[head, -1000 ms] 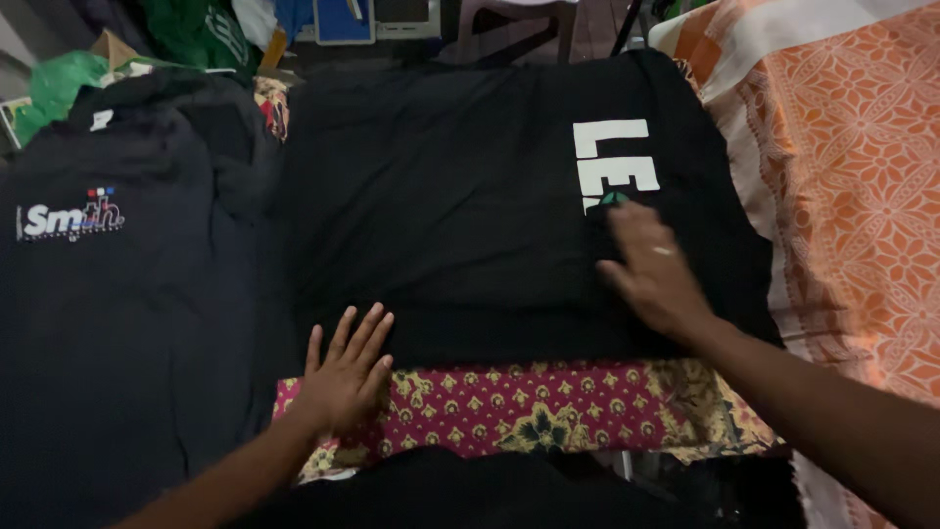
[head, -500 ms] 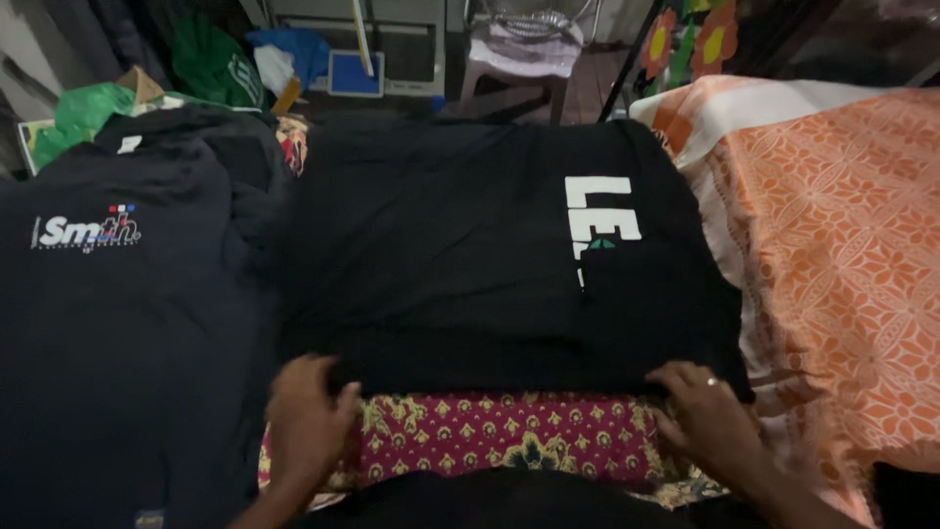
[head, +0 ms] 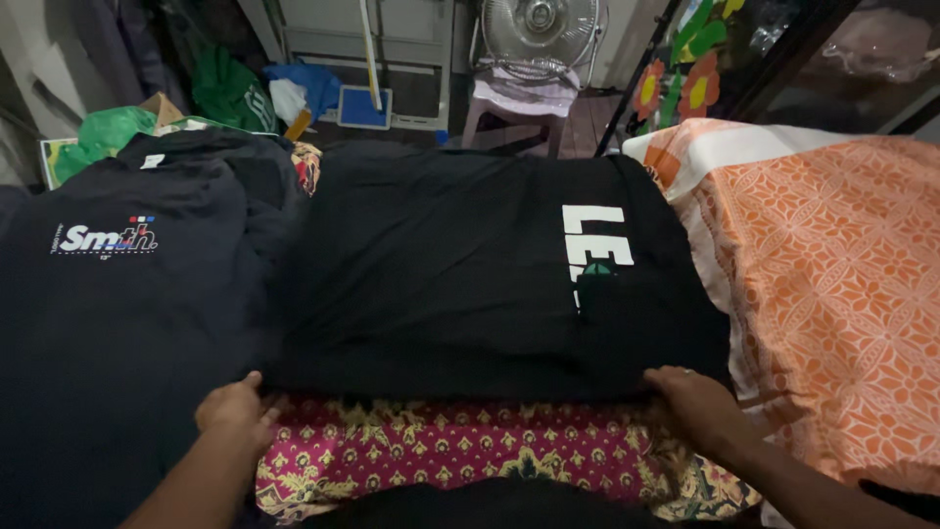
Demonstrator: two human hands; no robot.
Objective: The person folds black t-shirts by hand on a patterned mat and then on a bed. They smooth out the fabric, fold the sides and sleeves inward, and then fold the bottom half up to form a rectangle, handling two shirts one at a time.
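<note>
A: Nearest, 6 o'clock: maroon-and-gold patterned cloth (head: 470, 446) spread over the counter. Left hand (head: 233, 407) at 7 o'clock, fingers curled shut on the near left corner of the black shirt (head: 441, 284). Right hand (head: 697, 402) at 5 o'clock, fingers bent over the near right corner; pinched or merely pressing, cannot tell.

B: Shirt position?

A: Centre, flat, partly folded, near hem just above the patterned cloth. White lettering at 2 o'clock, half hidden under a folded flap.

B: Handling notes for the fold?

A: Judged: grip both corners evenly, lift level, keep hem taut, lay the edge parallel to the far side; watch that the flap over the lettering stays put.

B: Surroundings?

A: Navy shirt (head: 117, 323) at 9 o'clock, touching. Orange patterned sheet (head: 832, 284) at 3 o'clock. Farther, 12 o'clock: fan (head: 540, 24) on a stool; green bags (head: 108, 132) at 10 o'clock.
</note>
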